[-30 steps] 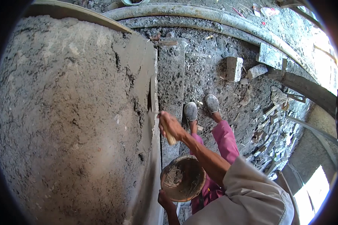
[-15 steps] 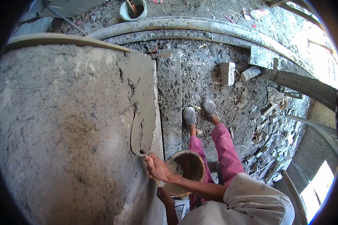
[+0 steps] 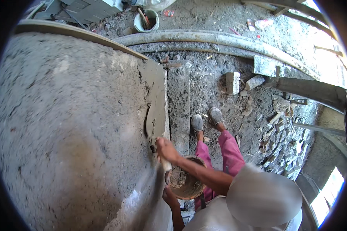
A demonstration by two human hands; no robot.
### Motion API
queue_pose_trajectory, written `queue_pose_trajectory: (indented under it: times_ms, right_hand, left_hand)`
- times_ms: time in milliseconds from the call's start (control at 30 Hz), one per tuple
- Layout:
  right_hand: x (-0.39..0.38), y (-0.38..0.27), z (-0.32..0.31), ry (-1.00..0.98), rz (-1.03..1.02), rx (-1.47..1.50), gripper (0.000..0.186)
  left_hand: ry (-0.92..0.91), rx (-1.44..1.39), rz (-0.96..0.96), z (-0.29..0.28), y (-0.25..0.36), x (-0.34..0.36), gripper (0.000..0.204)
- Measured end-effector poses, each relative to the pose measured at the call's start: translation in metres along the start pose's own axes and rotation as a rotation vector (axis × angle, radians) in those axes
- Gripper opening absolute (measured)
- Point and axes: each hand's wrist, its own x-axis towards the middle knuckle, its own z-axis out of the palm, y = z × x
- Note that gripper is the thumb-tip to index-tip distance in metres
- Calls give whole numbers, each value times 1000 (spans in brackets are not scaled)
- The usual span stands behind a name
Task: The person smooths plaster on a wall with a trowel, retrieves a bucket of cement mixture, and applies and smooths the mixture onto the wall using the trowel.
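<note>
My right hand [image 3: 166, 150] is closed around the handle of a trowel [image 3: 155, 117]. The trowel's blade lies along a strip of smooth wet mortar [image 3: 153, 82] at the edge of the rough grey wall [image 3: 77, 88] on my left. Just below, my left hand [image 3: 169, 195] grips the near left rim of a round basin [image 3: 198, 159]. Grey-brown mortar [image 3: 183, 183] lies inside the basin, which is held close to the wall and in front of my legs. My right forearm passes over part of the basin.
A wooden board [image 3: 81, 36] runs along the wall's far edge. Beyond it are curved pipes [image 3: 219, 38] and a bucket [image 3: 155, 27] with tools. Concrete blocks [image 3: 232, 82], broken rubble [image 3: 281, 142] and a thick beam [image 3: 312, 90] occupy the right side.
My right hand and the trowel have moved farther up along the mortar strip, away from me. My left hand shows more clearly at the basin's rim. The view has shifted slightly.
</note>
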Motion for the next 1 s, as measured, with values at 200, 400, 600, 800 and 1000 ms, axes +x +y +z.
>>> queue_pose_trajectory:
  times_ms: [200,400,600,800,1000]
  right_hand:
    - [-99,10,24,-103,-27,-83,44]
    - [-156,-2,-46,-235,-193,-220,40]
    - [-295,-18,-191,322,-491,271,24]
    - [-394,222,-408,1058,-771,708,18]
    - [-472,602,-452,1671,36,-818,25]
  left_hand:
    - [-55,-34,208,5,20,7,43]
    - [-213,-97,153,9,52,28,59]
    - [-255,-79,254,22,119,-58,68]
    - [-413,13,339,81,91,-129,63]
    - [-449,144,337,125,25,-173,59]
